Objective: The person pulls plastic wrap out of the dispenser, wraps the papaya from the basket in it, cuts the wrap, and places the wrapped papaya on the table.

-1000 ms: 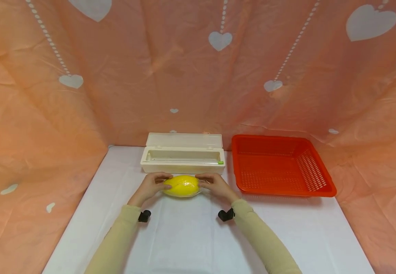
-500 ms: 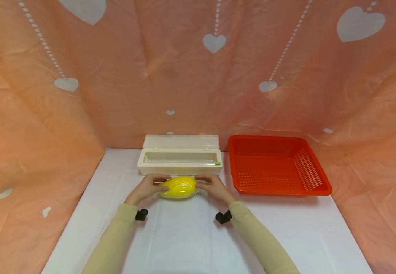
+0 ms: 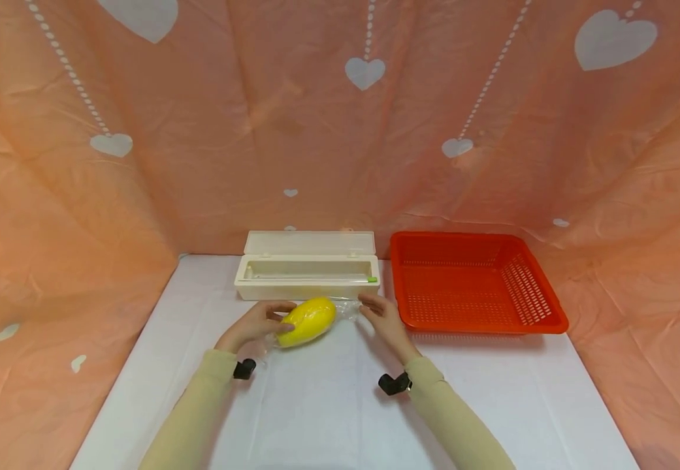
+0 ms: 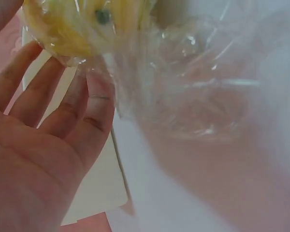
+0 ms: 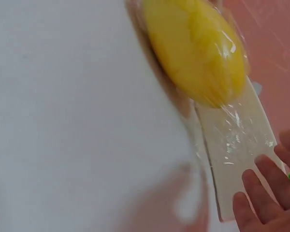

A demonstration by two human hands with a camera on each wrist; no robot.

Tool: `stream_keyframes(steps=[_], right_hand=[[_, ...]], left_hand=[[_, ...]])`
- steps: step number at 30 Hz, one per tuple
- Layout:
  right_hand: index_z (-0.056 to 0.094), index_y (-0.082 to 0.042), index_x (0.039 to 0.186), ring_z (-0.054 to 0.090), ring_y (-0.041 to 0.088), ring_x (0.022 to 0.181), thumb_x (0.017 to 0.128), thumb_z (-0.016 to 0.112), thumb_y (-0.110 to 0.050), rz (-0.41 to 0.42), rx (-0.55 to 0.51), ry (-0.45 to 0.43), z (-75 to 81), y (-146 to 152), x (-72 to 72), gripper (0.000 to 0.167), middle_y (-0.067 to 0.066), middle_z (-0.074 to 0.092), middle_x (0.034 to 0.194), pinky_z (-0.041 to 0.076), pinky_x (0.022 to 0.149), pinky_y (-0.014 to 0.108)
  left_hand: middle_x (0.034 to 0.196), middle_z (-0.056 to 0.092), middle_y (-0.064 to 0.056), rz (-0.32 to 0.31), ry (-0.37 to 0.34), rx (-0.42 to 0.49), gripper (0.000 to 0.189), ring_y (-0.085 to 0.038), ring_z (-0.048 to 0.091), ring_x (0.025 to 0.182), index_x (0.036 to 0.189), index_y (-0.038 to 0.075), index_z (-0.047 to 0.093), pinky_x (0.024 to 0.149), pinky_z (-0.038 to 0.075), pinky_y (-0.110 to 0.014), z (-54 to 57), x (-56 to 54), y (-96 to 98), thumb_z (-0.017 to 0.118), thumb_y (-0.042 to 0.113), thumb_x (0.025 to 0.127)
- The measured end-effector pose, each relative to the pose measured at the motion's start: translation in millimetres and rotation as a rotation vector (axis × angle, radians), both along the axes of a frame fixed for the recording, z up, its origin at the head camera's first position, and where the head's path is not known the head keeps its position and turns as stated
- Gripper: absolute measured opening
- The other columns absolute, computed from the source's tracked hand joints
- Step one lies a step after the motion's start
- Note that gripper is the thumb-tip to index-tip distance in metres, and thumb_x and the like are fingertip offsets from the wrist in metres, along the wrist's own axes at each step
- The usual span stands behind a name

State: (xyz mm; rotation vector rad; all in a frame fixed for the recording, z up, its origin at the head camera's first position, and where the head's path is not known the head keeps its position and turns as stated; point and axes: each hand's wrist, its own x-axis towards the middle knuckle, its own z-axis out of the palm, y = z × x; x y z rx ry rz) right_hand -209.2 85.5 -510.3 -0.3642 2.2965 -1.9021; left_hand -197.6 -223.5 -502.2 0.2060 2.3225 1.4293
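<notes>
A yellow oval fruit (image 3: 310, 321), wrapped in clear plastic film with loose ends (image 3: 348, 310), is tilted with its right end farther back. My left hand (image 3: 260, 323) grips its left part, thumb across the near side and fingers behind. The left wrist view shows a dark spot at the fruit's end and crumpled film (image 4: 198, 92) hanging from it. My right hand (image 3: 385, 321) is off the fruit, with extended fingers (image 5: 268, 183) beside the film's right end. Just behind stands a long cream box (image 3: 307, 292), its lid (image 3: 310, 243) raised and a small green slider (image 3: 372, 279) at the front edge.
A red perforated plastic basket (image 3: 401, 287) stands to the right of the box. White cloth (image 3: 310, 418) covers the table. A peach curtain (image 3: 292, 130) with white hearts encloses the back and sides.
My right hand has let go of the fruit and drawn away to the right. The fruit has turned in my left hand, its right end swinging back, and both film ends now show.
</notes>
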Motion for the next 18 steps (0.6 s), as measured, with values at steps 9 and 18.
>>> stream_keyframes(steps=[9, 18], right_hand=[[0.049, 0.015, 0.129, 0.055, 0.047, 0.111, 0.094, 0.054, 0.003, -0.038, -0.093, -0.114, 2.9, -12, 27.7, 0.037, 0.034, 0.051, 0.127, 0.051, 0.090, 0.042], [0.047, 0.006, 0.135, 0.058, 0.034, 0.112, 0.094, 0.058, -0.006, 0.076, -0.251, -0.323, -32.9, -37, 30.0, 0.045, 0.023, 0.055, 0.129, 0.049, 0.094, 0.041]], left_hand=[[0.132, 0.049, -0.026, 0.008, -0.015, 0.035, 0.073, -0.040, 0.052, 0.114, 0.142, 0.003, 0.041, 0.092, 0.050, -0.046, -2.0, 7.3, 7.9, 0.078, 0.018, 0.081], [0.113, 0.054, -0.019, 0.072, -0.090, 0.160, 0.055, -0.028, 0.059, 0.097, 0.135, 0.000, 0.049, 0.084, 0.054, -0.043, -2.1, 12.7, 18.2, 0.069, 0.021, 0.089]])
